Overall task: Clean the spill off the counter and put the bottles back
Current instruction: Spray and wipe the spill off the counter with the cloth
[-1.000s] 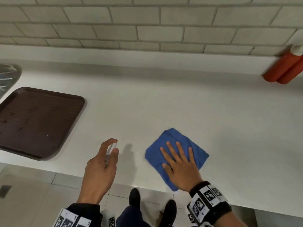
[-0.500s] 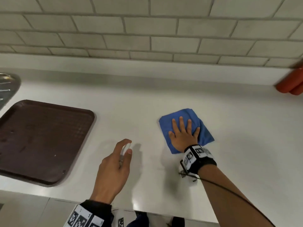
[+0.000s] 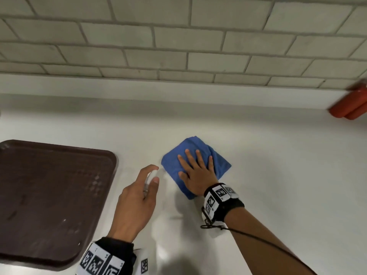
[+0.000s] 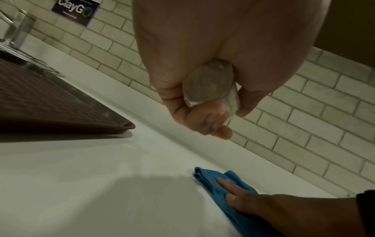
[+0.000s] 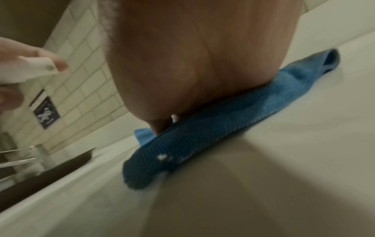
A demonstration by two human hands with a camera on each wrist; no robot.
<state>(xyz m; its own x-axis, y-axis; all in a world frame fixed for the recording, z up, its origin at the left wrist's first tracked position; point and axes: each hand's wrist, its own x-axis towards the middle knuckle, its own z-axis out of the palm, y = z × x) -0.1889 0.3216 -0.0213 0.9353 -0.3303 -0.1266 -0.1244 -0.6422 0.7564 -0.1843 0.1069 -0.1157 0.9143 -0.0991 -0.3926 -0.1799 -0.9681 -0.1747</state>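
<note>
Nearest the counter's front edge: left hand [image 3: 137, 203] up off the surface, fingers and thumb curled round a small clear spray bottle [image 4: 211, 85], forefinger on top of its white nozzle [image 5: 30, 69], pointing twd the cloth. Just right of it, right hand [image 3: 196, 171] flat, fingers straight and spread, palm pressing the folded blue cloth [image 3: 172, 165] down onto the white counter [image 3: 278, 175]. Cloth sits mid-counter, well short of the back wall. Brown tray [image 3: 49, 195] lies flat to the left, close to the left hand, not touching it. Further back, far right corner vs the wall: two red bottles [image 3: 351, 106] side by side, blurred, cut off by the frame edge. Behind everything, pale brick tile wall [image 3: 178, 46].
</note>
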